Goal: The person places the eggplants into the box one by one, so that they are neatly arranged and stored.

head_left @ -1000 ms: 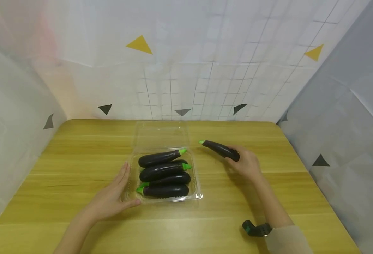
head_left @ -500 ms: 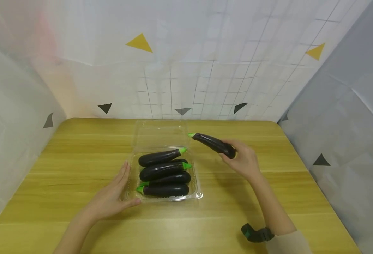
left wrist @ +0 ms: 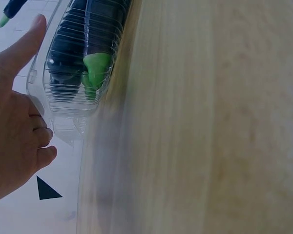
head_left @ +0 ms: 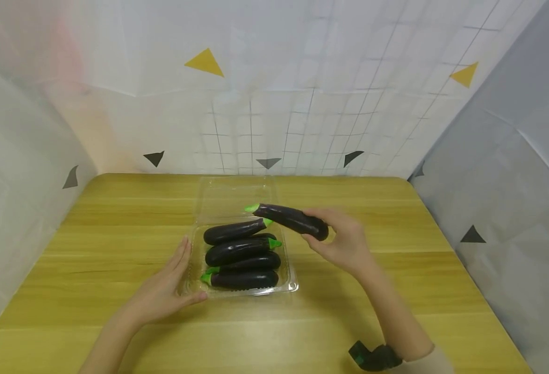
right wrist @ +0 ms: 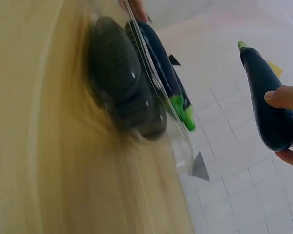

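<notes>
An eggplant (head_left: 293,219) with a green stem is held up in my right hand (head_left: 346,241), thumb and fingers gripping its thick end. In the right wrist view the same eggplant (right wrist: 266,100) tilts, stem upward. Its stem end hangs above the rear right part of a clear plastic clamshell box (head_left: 289,262). Several eggplants (head_left: 237,253) lie side by side in that box, some overlapping. My left hand (head_left: 159,297) rests at the box's front left corner, fingers straight along its left wall and thumb at the front. In the left wrist view the thumb (left wrist: 27,41) lies along the rim.
The box's transparent lid (head_left: 237,197) lies folded back on the wooden table (head_left: 349,322). White walls (head_left: 265,109) with yellow and dark triangles surround the table at the back and both sides. A black wrist strap device (head_left: 374,357) sits on the right forearm.
My right hand has carried the eggplant leftward, from the table right of the box to over its rear right part. The left hand and the box stay put.
</notes>
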A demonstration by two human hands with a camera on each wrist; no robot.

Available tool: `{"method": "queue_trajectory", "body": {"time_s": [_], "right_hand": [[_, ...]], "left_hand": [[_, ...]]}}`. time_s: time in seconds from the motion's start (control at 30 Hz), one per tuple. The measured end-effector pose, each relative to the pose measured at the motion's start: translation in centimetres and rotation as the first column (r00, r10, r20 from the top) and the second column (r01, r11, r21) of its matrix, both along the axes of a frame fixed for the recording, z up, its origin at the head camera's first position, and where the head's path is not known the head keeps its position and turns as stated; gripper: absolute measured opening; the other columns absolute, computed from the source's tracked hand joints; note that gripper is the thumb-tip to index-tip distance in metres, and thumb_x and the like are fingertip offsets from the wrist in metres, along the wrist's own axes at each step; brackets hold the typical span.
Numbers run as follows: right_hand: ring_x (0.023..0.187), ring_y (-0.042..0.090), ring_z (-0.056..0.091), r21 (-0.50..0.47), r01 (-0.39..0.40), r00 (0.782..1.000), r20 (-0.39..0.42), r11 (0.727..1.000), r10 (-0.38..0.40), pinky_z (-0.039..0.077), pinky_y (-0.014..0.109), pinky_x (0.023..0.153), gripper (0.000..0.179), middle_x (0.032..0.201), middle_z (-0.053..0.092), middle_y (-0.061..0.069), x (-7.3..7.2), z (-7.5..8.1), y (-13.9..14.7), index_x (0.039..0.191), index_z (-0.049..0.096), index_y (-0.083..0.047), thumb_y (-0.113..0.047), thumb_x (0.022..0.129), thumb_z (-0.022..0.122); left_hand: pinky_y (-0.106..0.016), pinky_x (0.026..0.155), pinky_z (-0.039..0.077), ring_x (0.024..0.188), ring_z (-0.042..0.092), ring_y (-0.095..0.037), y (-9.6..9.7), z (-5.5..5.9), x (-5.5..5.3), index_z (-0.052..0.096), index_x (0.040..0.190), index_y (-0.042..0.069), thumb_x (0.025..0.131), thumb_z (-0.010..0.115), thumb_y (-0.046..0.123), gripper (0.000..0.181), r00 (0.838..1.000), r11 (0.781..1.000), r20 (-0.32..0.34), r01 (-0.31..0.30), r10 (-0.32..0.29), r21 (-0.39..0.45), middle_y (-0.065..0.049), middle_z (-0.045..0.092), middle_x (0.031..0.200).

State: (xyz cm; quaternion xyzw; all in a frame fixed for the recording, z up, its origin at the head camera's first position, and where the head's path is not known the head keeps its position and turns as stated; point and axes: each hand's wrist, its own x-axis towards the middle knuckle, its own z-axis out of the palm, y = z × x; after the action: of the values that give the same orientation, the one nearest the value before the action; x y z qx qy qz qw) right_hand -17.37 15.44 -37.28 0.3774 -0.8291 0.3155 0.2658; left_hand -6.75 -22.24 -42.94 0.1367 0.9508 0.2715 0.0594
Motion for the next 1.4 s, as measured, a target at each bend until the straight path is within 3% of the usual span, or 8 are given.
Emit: {"method": "queue_trajectory", "body": {"time_s": [0.13, 0.33, 0.6, 0.7, 0.9, 1.2, 1.4], "right_hand": [[0.1, 0.022, 0.065, 0.03, -0.054, 0.999, 0.005, 0.998, 0.054, 0.055, 0.037, 0.082, 0.052, 0.109, 0.07, 0.004, 0.9, -0.2, -1.5, 0.116, 0.068, -0.012, -0.013, 0.068, 0.086], [0.1, 0.021, 0.065, 0.068, -0.13, 0.991, 0.002, 0.989, 0.131, 0.055, 0.034, 0.081, 0.053, 0.11, 0.069, 0.003, 1.6, -1.1, -3.1, 0.116, 0.068, -0.013, -0.012, 0.067, 0.087], [0.105, 0.019, 0.064, 0.132, -0.217, 0.976, 0.025, 0.967, 0.215, 0.053, 0.031, 0.087, 0.049, 0.112, 0.068, 0.003, 2.1, -2.7, -4.7, 0.116, 0.068, -0.011, -0.017, 0.071, 0.086], [0.104, 0.018, 0.065, 0.16, -0.238, 0.971, 0.039, 0.958, 0.235, 0.053, 0.028, 0.086, 0.049, 0.112, 0.068, 0.003, 2.3, -3.3, -5.2, 0.116, 0.067, -0.01, -0.017, 0.071, 0.086], [0.103, 0.015, 0.064, 0.207, -0.25, 0.968, 0.078, 0.946, 0.238, 0.054, 0.025, 0.083, 0.048, 0.114, 0.067, 0.001, 2.5, -4.1, -5.8, 0.117, 0.066, -0.011, -0.018, 0.073, 0.085], [0.107, 0.015, 0.063, 0.282, -0.217, 0.971, 0.163, 0.935, 0.176, 0.054, 0.028, 0.085, 0.046, 0.117, 0.067, 0.0, 2.6, -4.6, -6.1, 0.119, 0.067, -0.013, -0.019, 0.076, 0.082], [0.106, 0.016, 0.064, 0.275, -0.222, 0.966, 0.19, 0.935, 0.174, 0.055, 0.028, 0.081, 0.049, 0.119, 0.066, 0.002, 2.6, -4.6, -6.1, 0.121, 0.066, -0.012, -0.019, 0.076, 0.084]], "left_hand": [[-0.048, 0.077, 0.054, 0.131, 0.033, -0.05, 0.0, 0.0, -0.1, -0.003, 0.155, 0.009, 0.082, 0.061, 0.066, 0.113, 1.0, 1.0, 0.001, -0.001, 0.001, -0.003, -0.014, -0.006, 0.16], [-0.042, 0.071, 0.055, 0.129, 0.035, -0.051, 0.0, -0.2, -0.1, -0.003, 0.155, 0.01, 0.082, 0.06, 0.067, 0.112, 1.0, 1.0, 0.009, -0.002, 0.002, -0.005, -0.01, -0.009, 0.16], [-0.043, 0.071, 0.056, 0.127, 0.039, -0.052, 0.0, -0.2, -0.2, -0.002, 0.155, 0.008, 0.082, 0.06, 0.067, 0.112, 1.0, 1.0, -0.005, 0.004, -0.004, -0.012, -0.014, -0.005, 0.16], [-0.048, 0.077, 0.055, 0.129, 0.036, -0.05, 0.0, -0.1, -0.1, -0.002, 0.155, 0.007, 0.082, 0.06, 0.067, 0.113, 1.0, 1.0, -0.008, 0.003, -0.003, -0.012, -0.015, -0.005, 0.16], [-0.058, 0.091, 0.046, 0.135, 0.027, -0.048, 0.1, 0.0, -0.1, -0.002, 0.154, 0.006, 0.082, 0.06, 0.066, 0.113, 1.0, 1.0, -0.012, 0.006, -0.006, -0.011, -0.013, -0.007, 0.16], [-0.058, 0.087, 0.048, 0.133, 0.03, -0.05, 0.1, 0.0, -0.1, -0.003, 0.154, 0.007, 0.082, 0.061, 0.066, 0.113, 1.0, 1.0, -0.019, 0.004, -0.005, -0.017, -0.017, -0.004, 0.16], [-0.059, 0.088, 0.047, 0.132, 0.031, -0.05, 0.1, 0.1, -0.1, -0.003, 0.154, 0.007, 0.082, 0.06, 0.066, 0.113, 1.0, 1.0, -0.013, 0.002, -0.002, -0.01, -0.017, -0.003, 0.16]]}}
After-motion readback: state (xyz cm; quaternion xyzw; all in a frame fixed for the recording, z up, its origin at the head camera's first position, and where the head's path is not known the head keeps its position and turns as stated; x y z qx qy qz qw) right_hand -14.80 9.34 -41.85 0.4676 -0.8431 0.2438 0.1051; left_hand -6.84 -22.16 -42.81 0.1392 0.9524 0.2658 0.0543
